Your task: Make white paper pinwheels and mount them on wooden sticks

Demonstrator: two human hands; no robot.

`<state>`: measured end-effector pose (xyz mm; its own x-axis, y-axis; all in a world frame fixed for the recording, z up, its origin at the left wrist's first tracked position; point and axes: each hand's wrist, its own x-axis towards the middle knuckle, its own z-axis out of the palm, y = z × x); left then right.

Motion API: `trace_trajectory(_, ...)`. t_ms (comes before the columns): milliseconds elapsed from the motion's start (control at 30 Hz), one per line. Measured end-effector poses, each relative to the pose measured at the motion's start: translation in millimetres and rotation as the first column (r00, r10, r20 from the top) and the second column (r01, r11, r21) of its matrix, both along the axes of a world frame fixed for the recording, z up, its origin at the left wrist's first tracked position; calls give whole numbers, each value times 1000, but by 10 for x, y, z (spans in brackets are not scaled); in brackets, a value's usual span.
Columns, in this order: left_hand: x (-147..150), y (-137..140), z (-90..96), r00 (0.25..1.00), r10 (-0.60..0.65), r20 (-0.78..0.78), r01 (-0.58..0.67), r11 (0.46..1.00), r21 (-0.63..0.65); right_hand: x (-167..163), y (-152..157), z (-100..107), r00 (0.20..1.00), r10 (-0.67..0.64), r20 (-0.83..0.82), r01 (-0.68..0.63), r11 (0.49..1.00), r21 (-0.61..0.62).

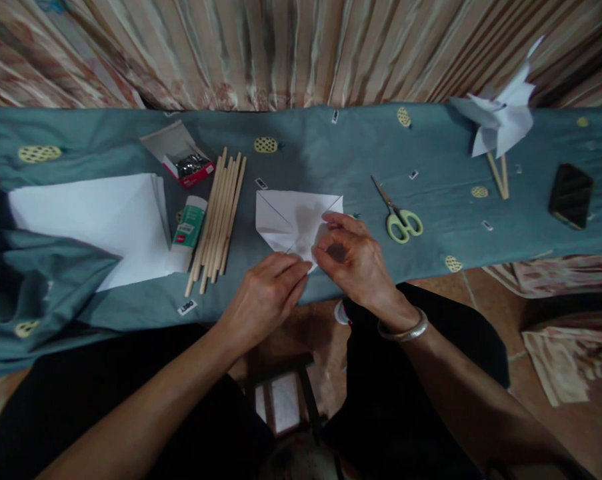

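Note:
A white sheet of paper with dark crease or cut lines running in from its corners lies in front of me on the cloth. Its near edge comes to a folded or bent point under my fingers. My left hand grips that near corner with fingers together. Thumb and forefinger of my right hand, which wears a bangle on its wrist, pinch the paper close by. What exactly lies between the fingertips is partly hidden. Green-handled scissors rest right of the paper.
To the left are wooden sticks, a glue stick, an open box of metal pins or clips and a stack of white paper. At right, a paper pinwheel on sticks and a black phone lie on the cloth.

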<state>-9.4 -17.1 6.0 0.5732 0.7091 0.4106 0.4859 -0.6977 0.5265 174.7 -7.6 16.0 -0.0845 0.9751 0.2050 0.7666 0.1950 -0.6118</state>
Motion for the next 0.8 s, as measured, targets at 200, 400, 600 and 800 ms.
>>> trace_trajectory(200,-3,-1,-1,1000,-4,9,4,1000,-15,3,-6,1,1000,-6,-17,6,1000,-4)
trace_trajectory(400,-9,4,-17,1000,18,7,-18,1000,-23,12,0,-13,1000,7,-19,-7,1000,4)
trace_trajectory(600,-9,2,-30,1000,23,8,-23,1000,-12,11,3,-34,1000,15,-13,-14,1000,12)
trace_trajectory(800,-4,1,-11,1000,21,-6,-21,1000,1,0,2,-32,999,35,-11,-34,999,9)
